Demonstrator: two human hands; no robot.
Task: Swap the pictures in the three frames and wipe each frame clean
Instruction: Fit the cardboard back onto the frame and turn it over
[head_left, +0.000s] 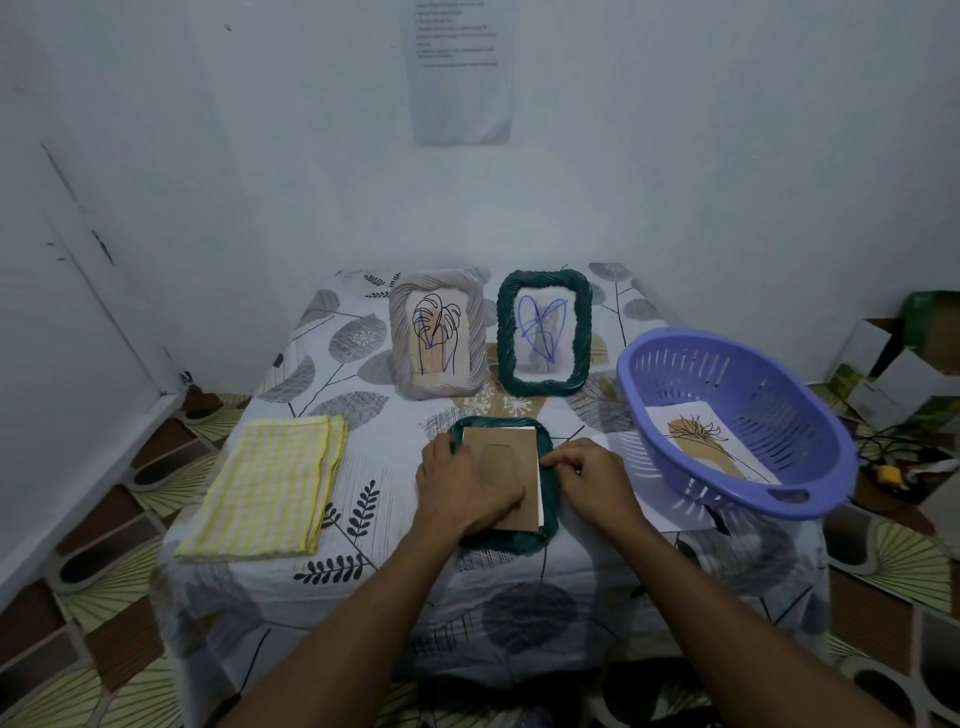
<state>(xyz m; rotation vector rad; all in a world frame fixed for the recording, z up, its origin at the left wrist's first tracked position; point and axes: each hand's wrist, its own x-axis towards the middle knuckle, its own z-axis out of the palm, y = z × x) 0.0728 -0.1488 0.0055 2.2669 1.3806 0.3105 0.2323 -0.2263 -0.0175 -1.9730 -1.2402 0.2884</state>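
Your left hand (462, 483) lies flat, fingers spread, palm down on the brown cardboard backing board (511, 475) of the dark green frame (550, 499). That frame lies face down near the table's front edge, roughly centre. A white sheet edge (540, 488) sticks out along the backing's right side.

Your right hand (587, 475) sits at the frame's right rim, fingers curled together, thumb and forefinger pinching at the white sheet edge; can't tell whether they grip the paper or the backing.

Two more frames stand upright toward the table's back edge. The grey frame (437, 335) is left of centre and shows a black line-drawn leaf. The second green frame (544, 332) stands just beside it on the right and shows a blue scribbled leaf shape. They are close but not touching.

A folded yellow checked cloth (270, 488) lies flat near the front-left corner, well apart from your hands.

The purple slotted basket (737, 415) sits tilted at the table's right edge, holding a picture print (706, 441) with a tan shape and a black line drawing. Another white sheet (623, 457) lies under the basket's near side, just beside your right hand.

The table (363, 519) is covered in a leaf-print tablecloth. A printed paper notice (460, 73) hangs on the wall behind; its text is too blurred to read.
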